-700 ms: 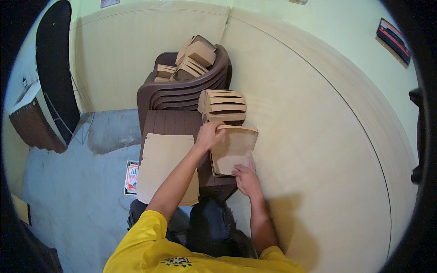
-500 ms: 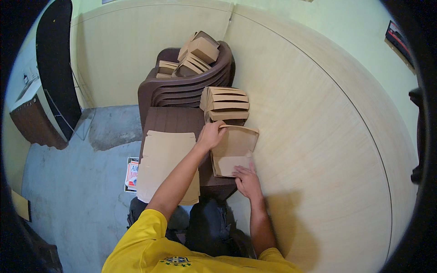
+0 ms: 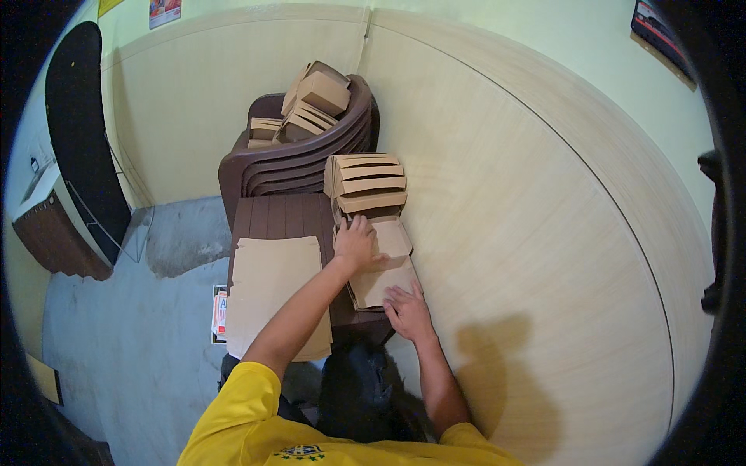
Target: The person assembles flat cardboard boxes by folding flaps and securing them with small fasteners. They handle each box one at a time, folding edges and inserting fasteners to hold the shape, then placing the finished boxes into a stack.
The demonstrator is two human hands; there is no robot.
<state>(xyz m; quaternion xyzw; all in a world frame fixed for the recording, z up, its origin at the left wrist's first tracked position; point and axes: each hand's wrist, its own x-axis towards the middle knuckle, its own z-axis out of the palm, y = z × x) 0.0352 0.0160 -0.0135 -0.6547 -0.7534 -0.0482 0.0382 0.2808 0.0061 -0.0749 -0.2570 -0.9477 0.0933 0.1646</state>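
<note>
A partly folded brown cardboard box (image 3: 381,279) lies in front of me at the right side of the brown slatted table, against the wall panel. My left hand (image 3: 356,245) rests at its far left edge, fingers bent and somewhat apart. Near the closest right corner, my right hand (image 3: 409,312) lies with spread fingers on the cardboard. To the left is a stack of flat cardboard blanks (image 3: 276,287), partly covered by my left forearm. Just beyond the box stands a row of nested folded cardboard boxes (image 3: 369,182).
Behind the brown table (image 3: 280,217) stand stacked brown plastic chairs (image 3: 291,167), with more folded boxes (image 3: 318,93) on the top seat. A wood-look wall panel (image 3: 528,233) runs close along the right. A small crate with printed papers (image 3: 220,314) sits left of the table.
The raised far panel of the cardboard box has come down flatter. My left hand has released its edge pinch and rests on the box's left side. The whole view has shifted slightly.
</note>
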